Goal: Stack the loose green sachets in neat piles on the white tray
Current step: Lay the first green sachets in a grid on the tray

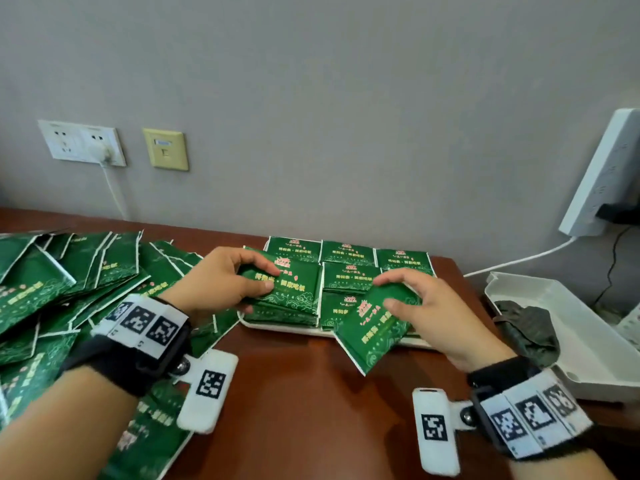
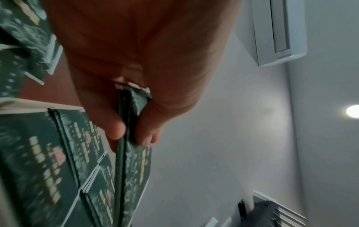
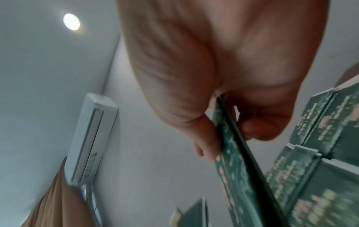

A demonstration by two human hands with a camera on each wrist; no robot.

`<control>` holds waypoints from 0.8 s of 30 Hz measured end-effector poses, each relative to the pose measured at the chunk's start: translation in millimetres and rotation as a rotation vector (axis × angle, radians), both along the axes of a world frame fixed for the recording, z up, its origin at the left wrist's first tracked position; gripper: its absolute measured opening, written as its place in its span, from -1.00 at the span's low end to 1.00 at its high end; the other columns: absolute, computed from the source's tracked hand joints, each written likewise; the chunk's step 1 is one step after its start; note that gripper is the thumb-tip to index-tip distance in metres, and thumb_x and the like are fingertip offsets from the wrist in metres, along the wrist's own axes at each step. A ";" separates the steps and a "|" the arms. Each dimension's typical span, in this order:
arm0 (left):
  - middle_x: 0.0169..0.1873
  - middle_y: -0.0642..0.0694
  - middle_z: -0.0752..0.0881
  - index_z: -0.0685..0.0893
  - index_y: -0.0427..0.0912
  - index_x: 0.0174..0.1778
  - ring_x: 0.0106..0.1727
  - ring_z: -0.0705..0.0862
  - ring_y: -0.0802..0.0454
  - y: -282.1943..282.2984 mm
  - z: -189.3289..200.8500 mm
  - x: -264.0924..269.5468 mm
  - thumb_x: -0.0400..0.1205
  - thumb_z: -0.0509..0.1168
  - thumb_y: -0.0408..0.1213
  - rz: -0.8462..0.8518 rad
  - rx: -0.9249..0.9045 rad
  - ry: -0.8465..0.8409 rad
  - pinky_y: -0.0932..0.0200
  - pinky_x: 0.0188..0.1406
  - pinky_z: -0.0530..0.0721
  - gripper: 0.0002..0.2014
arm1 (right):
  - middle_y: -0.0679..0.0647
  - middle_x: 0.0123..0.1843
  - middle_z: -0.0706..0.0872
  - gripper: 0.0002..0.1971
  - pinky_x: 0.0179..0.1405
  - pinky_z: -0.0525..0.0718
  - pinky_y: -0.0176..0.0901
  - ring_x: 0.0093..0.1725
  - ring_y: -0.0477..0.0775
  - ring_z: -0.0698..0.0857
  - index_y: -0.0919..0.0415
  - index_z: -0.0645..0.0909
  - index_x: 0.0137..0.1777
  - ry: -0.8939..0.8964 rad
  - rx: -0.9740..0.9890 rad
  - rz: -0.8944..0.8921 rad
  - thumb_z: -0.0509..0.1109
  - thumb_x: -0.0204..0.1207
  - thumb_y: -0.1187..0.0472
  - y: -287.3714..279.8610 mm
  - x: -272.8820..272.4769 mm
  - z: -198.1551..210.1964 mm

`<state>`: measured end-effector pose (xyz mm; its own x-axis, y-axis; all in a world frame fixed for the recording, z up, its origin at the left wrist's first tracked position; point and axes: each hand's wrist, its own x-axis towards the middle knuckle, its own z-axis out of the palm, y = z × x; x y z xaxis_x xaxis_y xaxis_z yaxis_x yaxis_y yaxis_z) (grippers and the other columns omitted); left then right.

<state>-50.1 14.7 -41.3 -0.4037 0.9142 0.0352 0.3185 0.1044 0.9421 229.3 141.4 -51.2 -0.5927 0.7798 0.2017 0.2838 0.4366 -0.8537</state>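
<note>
1. Nearest the head camera are the two forearms with their tagged wristbands; the left hand (image 1: 221, 282) pinches a thin bundle of green sachets (image 1: 287, 289), thumb on top and fingers beneath, and the left wrist view shows several edges caught between thumb and fingertip
2. The right hand (image 1: 429, 313) pinches its own sachet (image 1: 372, 327) by one corner, thumb over fingers; it hangs tilted, its lower corner out past the near rim of the white tray (image 1: 277, 328) and over the brown table (image 1: 304, 393)
3. Done so far, as I judge it: the tray already carries neat piles (image 1: 348, 268) side by side, three along the back row and more in front, nearly covering it (only the near rim shows white)
4. Left to do: a large loose heap (image 1: 69, 289) is spread over the table to the left of the tray, overlapping and at all angles, so the job looks perhaps half through at best
5. The two held lots are over the tray's near piles but not yet laid flat on them; they need squaring up and setting down
</note>
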 end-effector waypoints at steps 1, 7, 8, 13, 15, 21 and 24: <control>-0.21 -0.06 0.77 0.81 -0.21 -0.05 -0.43 0.70 0.16 8.4 0.2 -2.7 0.56 0.46 -0.53 0.022 -0.005 0.032 0.23 -0.47 0.74 -0.85 | -0.26 0.08 0.80 -0.70 0.10 0.60 -0.27 0.15 -0.23 0.72 -0.12 0.80 0.01 0.059 0.005 -0.078 0.47 0.59 0.37 7.8 -4.4 3.5; -0.14 -0.14 0.76 0.82 -0.17 -0.08 -0.38 0.68 0.13 33.5 -30.9 -14.5 0.58 0.45 -0.50 0.039 -0.128 0.044 0.20 -0.41 0.72 -0.86 | -0.29 0.11 0.71 -0.80 0.39 0.48 -0.12 0.28 -0.19 0.62 -0.10 0.82 0.02 -0.043 -0.029 -0.222 0.61 0.50 0.24 35.6 -23.1 -15.9; -0.13 -0.13 0.77 0.82 -0.15 -0.08 -0.33 0.69 0.09 35.1 -35.2 -16.1 0.58 0.46 -0.49 0.033 -0.154 0.054 0.18 -0.37 0.74 -0.85 | -0.24 0.16 0.72 -0.79 0.43 0.50 -0.07 0.32 -0.14 0.62 -0.11 0.81 0.04 -0.100 -0.014 -0.235 0.63 0.47 0.20 38.0 -25.2 -20.7; 0.01 -0.03 0.76 0.81 -0.06 -0.05 -0.23 0.75 0.00 38.4 -40.8 -21.7 0.58 0.49 -0.39 0.041 -0.199 0.134 0.18 -0.37 0.75 -0.87 | -0.16 0.27 0.63 -0.70 0.07 0.63 -0.15 0.09 -0.12 0.69 -0.13 0.71 0.15 -0.268 0.007 -0.226 0.64 0.45 0.06 37.2 -33.3 -26.7; 0.02 -0.04 0.77 0.78 0.02 -0.01 -0.19 0.80 -0.04 38.5 -37.5 -21.2 0.58 0.50 -0.28 0.035 -0.240 0.220 0.10 -0.29 0.82 -0.87 | -0.11 0.28 0.54 -0.63 0.04 0.49 -0.18 0.20 0.00 0.65 -0.11 0.67 0.26 -0.386 0.047 -0.205 0.62 0.47 0.00 33.8 -35.9 -23.5; 0.35 -0.07 0.43 0.47 0.17 0.43 -0.09 0.62 0.15 36.1 -20.9 -6.0 0.56 0.40 0.19 -0.039 -0.531 0.697 0.24 -0.03 0.54 -0.47 | -0.03 0.44 0.30 -0.47 0.42 0.45 0.02 0.55 0.12 0.30 -0.10 0.54 0.41 -0.619 0.180 -0.188 0.55 0.48 -0.15 26.1 -40.3 -19.2; 0.40 -0.11 0.38 0.39 0.12 0.51 0.07 0.67 -0.01 36.1 -19.9 4.7 0.55 0.35 0.25 -0.008 -0.599 0.822 0.14 0.08 0.63 -0.36 | -0.04 0.52 0.31 -0.43 0.51 0.39 0.08 0.59 0.14 0.21 -0.13 0.51 0.46 -0.668 0.222 -0.130 0.54 0.48 -0.17 21.2 -43.5 -15.5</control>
